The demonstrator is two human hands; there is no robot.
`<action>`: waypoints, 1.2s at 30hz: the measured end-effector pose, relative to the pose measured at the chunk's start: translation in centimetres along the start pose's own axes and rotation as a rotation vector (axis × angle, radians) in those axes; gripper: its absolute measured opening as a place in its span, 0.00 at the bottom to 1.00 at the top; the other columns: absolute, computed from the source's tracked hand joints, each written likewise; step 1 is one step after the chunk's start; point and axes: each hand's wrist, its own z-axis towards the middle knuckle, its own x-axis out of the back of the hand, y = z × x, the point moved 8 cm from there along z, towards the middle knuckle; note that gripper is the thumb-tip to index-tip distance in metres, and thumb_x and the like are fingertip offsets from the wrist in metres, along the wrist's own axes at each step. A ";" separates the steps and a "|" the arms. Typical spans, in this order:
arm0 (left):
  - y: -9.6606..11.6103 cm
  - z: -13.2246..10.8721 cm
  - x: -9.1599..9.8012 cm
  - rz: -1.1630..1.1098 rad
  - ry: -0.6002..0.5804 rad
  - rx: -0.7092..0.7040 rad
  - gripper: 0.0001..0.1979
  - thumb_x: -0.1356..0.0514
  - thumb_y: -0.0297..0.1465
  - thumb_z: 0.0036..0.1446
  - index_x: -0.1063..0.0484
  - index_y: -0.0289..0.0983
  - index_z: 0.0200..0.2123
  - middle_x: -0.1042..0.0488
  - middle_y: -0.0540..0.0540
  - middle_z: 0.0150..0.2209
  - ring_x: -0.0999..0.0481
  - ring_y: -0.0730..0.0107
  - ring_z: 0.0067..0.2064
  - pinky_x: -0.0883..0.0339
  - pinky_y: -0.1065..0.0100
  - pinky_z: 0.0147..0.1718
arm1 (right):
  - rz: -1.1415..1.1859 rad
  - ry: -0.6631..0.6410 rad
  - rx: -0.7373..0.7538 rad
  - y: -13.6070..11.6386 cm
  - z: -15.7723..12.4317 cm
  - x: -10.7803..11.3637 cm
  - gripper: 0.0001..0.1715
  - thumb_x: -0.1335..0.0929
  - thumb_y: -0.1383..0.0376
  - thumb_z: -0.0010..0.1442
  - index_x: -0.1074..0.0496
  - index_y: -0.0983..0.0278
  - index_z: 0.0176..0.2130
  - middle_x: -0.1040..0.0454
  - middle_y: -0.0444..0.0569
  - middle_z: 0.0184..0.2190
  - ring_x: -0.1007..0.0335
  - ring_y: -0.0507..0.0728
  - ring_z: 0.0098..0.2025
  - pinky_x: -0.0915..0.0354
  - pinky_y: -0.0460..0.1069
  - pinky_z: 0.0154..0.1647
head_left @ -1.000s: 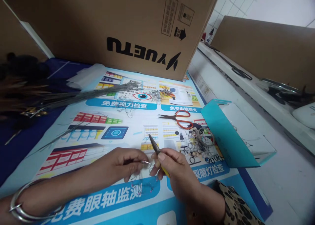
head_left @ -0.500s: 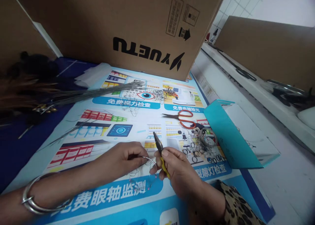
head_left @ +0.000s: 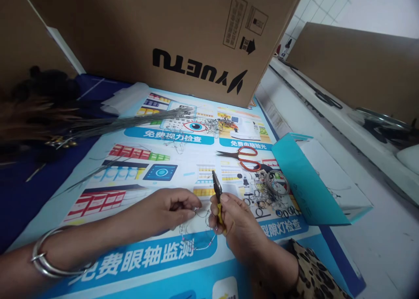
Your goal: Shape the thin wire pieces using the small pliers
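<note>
In the head view my left hand (head_left: 178,208) is closed in a pinch on a thin beaded wire (head_left: 209,243). The wire hangs in a loose loop below my fingers, with small pinkish and pale beads along it. Yellow-handled pliers (head_left: 217,190) are gripped in my right hand (head_left: 240,222), their dark jaws pointing up and away from me. The jaws stand apart from the wire, to the right of my left hand; whether they are parted is too small to tell. My right fingertips are close to the wire's right side; I cannot tell if they touch it.
Red-handled scissors (head_left: 248,157) lie beyond my right hand. To the right are a heap of wire loops (head_left: 268,190) and an open teal box (head_left: 307,183). A bundle of thin wires (head_left: 137,121) lies back left. A large cardboard box (head_left: 131,24) stands behind the printed mat (head_left: 183,176).
My right hand has moved slightly right with the pliers, which now point more upright. The beaded wire hangs in a wider loop below my left hand.
</note>
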 end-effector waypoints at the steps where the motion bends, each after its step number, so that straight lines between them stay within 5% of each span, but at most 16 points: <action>1: 0.0 -0.1 0.0 -0.042 -0.008 0.024 0.10 0.45 0.36 0.55 0.30 0.37 0.37 0.35 0.52 0.25 0.38 0.75 0.25 0.46 0.74 0.23 | 0.008 -0.001 0.001 0.0 0.1 0.1 0.18 0.31 0.53 0.51 0.31 0.66 0.32 0.36 0.43 0.24 0.37 0.48 0.22 0.51 0.43 0.19; 7: -0.2 0.0 0.6 -0.138 -0.016 0.030 0.15 0.48 0.37 0.58 0.31 0.35 0.43 0.34 0.51 0.21 0.37 0.75 0.23 0.47 0.72 0.24 | 0.099 -0.029 0.016 -0.4 0.7 0.5 0.15 0.32 0.55 0.53 0.32 0.66 0.33 0.36 0.42 0.24 0.40 0.47 0.22 0.51 0.43 0.20; 18: 0.7 -0.1 -0.3 -0.151 -0.132 0.047 0.08 0.45 0.28 0.52 0.31 0.34 0.36 0.34 0.52 0.27 0.37 0.79 0.24 0.44 0.75 0.23 | 0.198 -0.065 0.059 -1.2 1.1 1.0 0.14 0.36 0.57 0.58 0.32 0.66 0.36 0.37 0.44 0.27 0.41 0.48 0.24 0.48 0.43 0.22; 36: -0.5 0.0 -0.2 -0.222 -0.201 0.046 0.07 0.44 0.32 0.56 0.33 0.35 0.37 0.30 0.51 0.28 0.34 0.82 0.19 0.49 0.76 0.18 | 0.230 -0.075 0.095 -1.4 1.9 1.8 0.13 0.36 0.58 0.59 0.32 0.66 0.37 0.38 0.44 0.28 0.41 0.48 0.25 0.48 0.43 0.23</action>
